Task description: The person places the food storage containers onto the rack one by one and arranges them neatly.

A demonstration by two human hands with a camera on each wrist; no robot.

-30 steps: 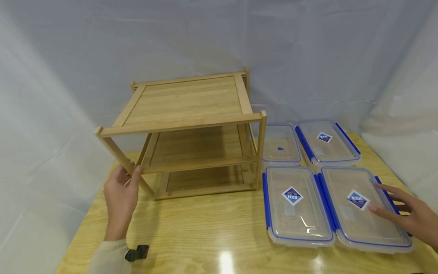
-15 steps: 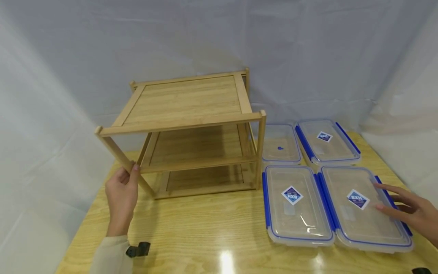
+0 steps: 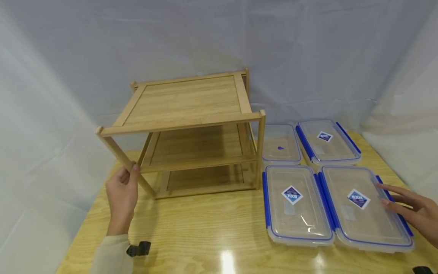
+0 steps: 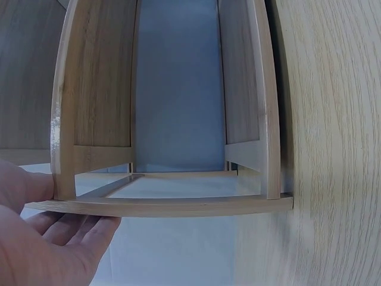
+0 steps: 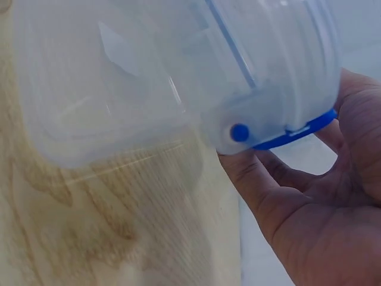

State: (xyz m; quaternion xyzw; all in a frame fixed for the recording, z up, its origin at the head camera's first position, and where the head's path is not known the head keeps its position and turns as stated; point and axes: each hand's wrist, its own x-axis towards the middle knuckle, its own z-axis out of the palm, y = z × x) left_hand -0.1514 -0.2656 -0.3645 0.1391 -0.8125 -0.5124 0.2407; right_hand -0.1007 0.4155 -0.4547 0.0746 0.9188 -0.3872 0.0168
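The near right container (image 3: 369, 217), its diamond label (image 3: 358, 199) lettered B, X and H, lies flat on the table (image 3: 195, 228), long axis near to far, gripped at its right side by the right hand (image 3: 415, 211), while the left hand (image 3: 122, 196) pinches the near left leg (image 3: 118, 152) of the wooden rack (image 3: 188, 101)

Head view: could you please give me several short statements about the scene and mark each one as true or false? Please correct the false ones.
1. The left hand holds the wooden shelf. True.
2. The wooden shelf has only two levels. False: it has three.
3. The right hand grips the front-right container at its edge. True.
4. Four containers are visible, all with lids. True.
5. The containers stand on the wooden shelf. False: they are on the table, to its right.
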